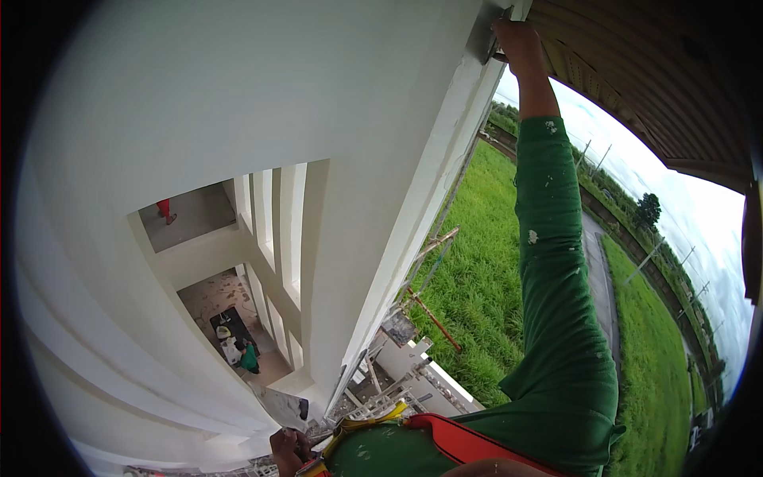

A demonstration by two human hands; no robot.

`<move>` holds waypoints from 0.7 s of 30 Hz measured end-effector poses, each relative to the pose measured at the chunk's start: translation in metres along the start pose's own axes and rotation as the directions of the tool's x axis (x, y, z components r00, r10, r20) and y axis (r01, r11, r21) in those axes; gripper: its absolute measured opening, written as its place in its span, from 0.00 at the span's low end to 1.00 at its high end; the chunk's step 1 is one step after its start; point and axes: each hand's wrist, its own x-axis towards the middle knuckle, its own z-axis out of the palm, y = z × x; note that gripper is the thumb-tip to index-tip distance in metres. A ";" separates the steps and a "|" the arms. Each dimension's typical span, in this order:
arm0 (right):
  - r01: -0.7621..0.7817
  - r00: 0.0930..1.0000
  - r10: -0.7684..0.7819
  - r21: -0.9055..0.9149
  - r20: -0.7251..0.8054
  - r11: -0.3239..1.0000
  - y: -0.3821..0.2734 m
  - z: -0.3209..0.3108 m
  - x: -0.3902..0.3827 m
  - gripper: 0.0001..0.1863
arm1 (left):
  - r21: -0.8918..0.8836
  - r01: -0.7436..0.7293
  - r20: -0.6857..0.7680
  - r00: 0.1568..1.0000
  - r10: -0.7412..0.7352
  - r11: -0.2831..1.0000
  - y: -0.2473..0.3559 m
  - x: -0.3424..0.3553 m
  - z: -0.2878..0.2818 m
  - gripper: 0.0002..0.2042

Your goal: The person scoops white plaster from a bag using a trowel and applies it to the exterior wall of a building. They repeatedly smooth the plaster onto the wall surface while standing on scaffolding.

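At the top, my right hand (pixel 520 46) is closed on a flat metal trowel (pixel 488 36) held against the edge of the white wall (pixel 429 135). My paint-spattered green sleeve runs down from that wrist. At the bottom centre, my left hand (pixel 291 449) has its fingers curled beside a grey, smeared plate-like tool (pixel 278 405), apparently holding its handle, which is partly hidden. A red and yellow strap (pixel 449 433) crosses my green shirt.
Far below, through openings, a person (pixel 165 208) in red and another (pixel 248 358) in green beside dark sheeting appear. Scaffold poles (pixel 433 322) and building debris lie below the wall. A brown ribbed soffit (pixel 652 79) hangs overhead; grass (pixel 469 262), a road and utility poles lie outside.
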 end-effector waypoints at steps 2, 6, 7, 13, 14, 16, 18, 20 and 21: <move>-0.453 0.884 0.436 0.538 0.169 0.711 -0.005 -0.008 0.003 0.09 | 0.122 -0.011 0.102 0.995 -0.002 0.992 0.025 -0.010 0.007 0.16; -0.664 0.738 0.630 0.423 0.241 0.616 -0.058 -0.052 0.007 0.18 | 0.094 -0.058 0.133 0.990 0.046 0.994 0.028 -0.005 0.002 0.18; -0.650 0.755 0.611 0.395 0.238 0.649 -0.071 -0.064 0.010 0.16 | 0.106 -0.065 0.172 0.984 0.046 0.992 0.029 -0.003 0.000 0.18; -0.385 0.922 0.383 0.188 0.048 0.903 -0.077 -0.059 0.015 0.25 | 0.124 -0.102 0.253 0.965 0.068 0.987 0.029 0.003 0.006 0.21; -0.255 0.967 0.255 0.022 0.000 0.967 -0.064 -0.052 0.015 0.23 | 0.127 -0.101 0.257 0.964 0.066 0.987 0.031 0.003 0.010 0.21; 0.022 0.999 -0.031 -0.308 -0.025 0.951 -0.041 -0.043 0.013 0.20 | 0.184 -0.089 0.257 0.966 0.039 0.979 0.037 0.002 0.014 0.21; 0.023 0.996 -0.053 -0.367 -0.071 0.930 0.012 -0.080 0.011 0.18 | 0.197 -0.063 0.305 0.952 -0.001 0.978 0.035 0.004 0.030 0.21; -0.190 0.964 0.185 -0.006 -0.190 0.982 0.007 -0.104 0.027 0.16 | 0.188 -0.073 0.284 0.959 0.017 0.980 0.038 0.000 0.037 0.21; -0.354 0.884 0.435 0.365 -0.169 0.861 -0.012 -0.121 0.034 0.16 | 0.182 -0.081 0.286 0.958 0.026 0.980 0.038 -0.001 0.036 0.21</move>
